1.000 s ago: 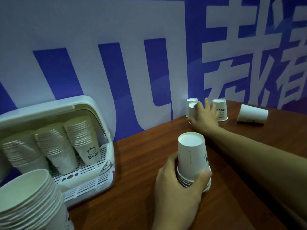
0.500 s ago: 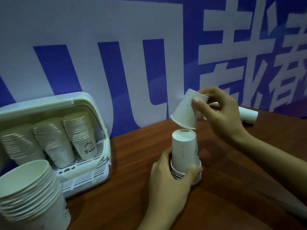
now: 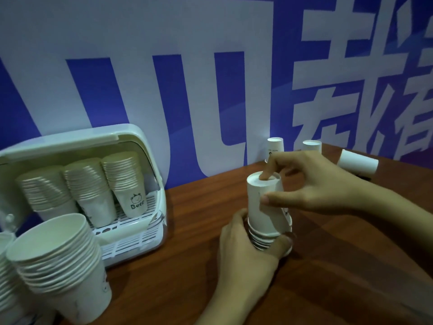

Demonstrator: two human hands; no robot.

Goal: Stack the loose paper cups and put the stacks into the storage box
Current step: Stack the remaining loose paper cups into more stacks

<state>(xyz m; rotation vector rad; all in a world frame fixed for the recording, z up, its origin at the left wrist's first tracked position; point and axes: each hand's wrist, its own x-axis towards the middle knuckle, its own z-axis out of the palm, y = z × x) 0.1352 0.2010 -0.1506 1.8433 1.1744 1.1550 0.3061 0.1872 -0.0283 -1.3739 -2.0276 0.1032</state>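
Note:
An upside-down stack of white paper cups (image 3: 262, 238) stands mid-table, and my left hand (image 3: 243, 252) grips its lower rims. My right hand (image 3: 314, 184) holds the top cup (image 3: 260, 200) of that stack, forefinger on its base and thumb on its side. Two loose cups (image 3: 276, 146) (image 3: 311, 145) stand upside down by the wall, and a third cup (image 3: 358, 163) lies on its side at the right. The white storage box (image 3: 138, 146) at the left is open, with three leaning cup stacks (image 3: 124, 179) inside.
A tall upright stack of cups (image 3: 61, 266) stands at the near left in front of the box, with another stack (image 3: 7, 285) cut off by the left edge. A blue and white banner wall (image 3: 187, 78) runs close behind the brown wooden table (image 3: 351, 266).
My right hand took a cup from beside the wall, carried it over and lowered it onto the stack held by my left hand. The view shifted slightly.

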